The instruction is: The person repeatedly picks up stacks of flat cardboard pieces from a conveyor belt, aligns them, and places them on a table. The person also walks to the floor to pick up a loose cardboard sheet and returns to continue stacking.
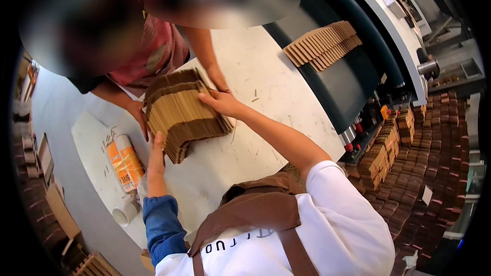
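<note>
A thick stack of brown cardboard pieces [186, 110] with a curved outline stands over the white table [276, 122]. My left hand [156, 158] presses against its near left side, thumb up along the edge. With my right hand [223, 103] I grip its right end, fingers over the top edge. Across the table a co-worker's hands also hold the stack, one at its left side [138, 115] and one behind its right end [219, 77]. How far my fingers reach under the stack is hidden.
To the right a dark conveyor belt [327, 92] carries a fanned row of cardboard pieces [325, 46]. An orange and white package [125, 161] and a white cup-like roll [125, 210] lie at the table's left. Many brown stacks [419, 158] cover the floor at right. Scraps dot the table.
</note>
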Action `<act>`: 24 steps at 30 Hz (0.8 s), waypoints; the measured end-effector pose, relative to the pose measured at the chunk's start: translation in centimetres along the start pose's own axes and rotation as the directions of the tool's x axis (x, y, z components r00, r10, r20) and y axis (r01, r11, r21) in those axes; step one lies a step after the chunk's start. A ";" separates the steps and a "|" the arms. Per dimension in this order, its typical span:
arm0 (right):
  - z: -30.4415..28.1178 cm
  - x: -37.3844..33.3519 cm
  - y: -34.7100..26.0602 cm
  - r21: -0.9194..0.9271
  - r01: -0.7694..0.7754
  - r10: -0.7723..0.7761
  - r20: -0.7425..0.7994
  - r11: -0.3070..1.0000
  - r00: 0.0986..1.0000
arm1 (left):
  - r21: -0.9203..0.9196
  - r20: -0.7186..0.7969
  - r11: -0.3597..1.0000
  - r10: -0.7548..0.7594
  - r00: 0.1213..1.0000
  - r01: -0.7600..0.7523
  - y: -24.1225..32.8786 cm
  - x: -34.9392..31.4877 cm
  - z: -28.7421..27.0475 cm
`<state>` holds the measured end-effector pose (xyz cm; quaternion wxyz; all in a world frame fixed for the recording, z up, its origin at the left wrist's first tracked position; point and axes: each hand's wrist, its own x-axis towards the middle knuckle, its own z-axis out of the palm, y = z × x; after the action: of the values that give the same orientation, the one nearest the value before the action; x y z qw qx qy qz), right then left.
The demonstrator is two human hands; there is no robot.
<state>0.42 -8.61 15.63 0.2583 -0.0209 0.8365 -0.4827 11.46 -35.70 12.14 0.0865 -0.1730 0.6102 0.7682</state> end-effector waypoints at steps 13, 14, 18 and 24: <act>-1.6 -7.3 4.2 0.067 0.229 -0.212 -0.198 0.971 0.957 | 0.284 -0.422 0.959 0.131 0.897 -0.007 1.4 -6.0 5.7; -2.8 -9.9 5.6 0.127 0.290 -0.258 -0.220 0.949 0.941 | 0.311 -0.436 0.946 0.222 0.872 -0.085 0.0 -6.7 6.6; -7.2 -17.1 17.1 0.000 0.137 -0.137 -0.104 0.991 0.985 | 0.289 -0.586 0.918 0.394 0.708 -0.272 -7.0 -8.3 11.6; -19.7 -26.1 33.4 -0.026 -0.025 0.015 -0.327 0.999 0.945 | 0.301 -0.222 0.954 0.068 0.973 0.002 -14.3 -8.3 26.8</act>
<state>21.26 32.28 6.92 0.1206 0.0640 0.8750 -0.4645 19.71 -5.67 7.48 0.0275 -0.2355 0.7281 0.6432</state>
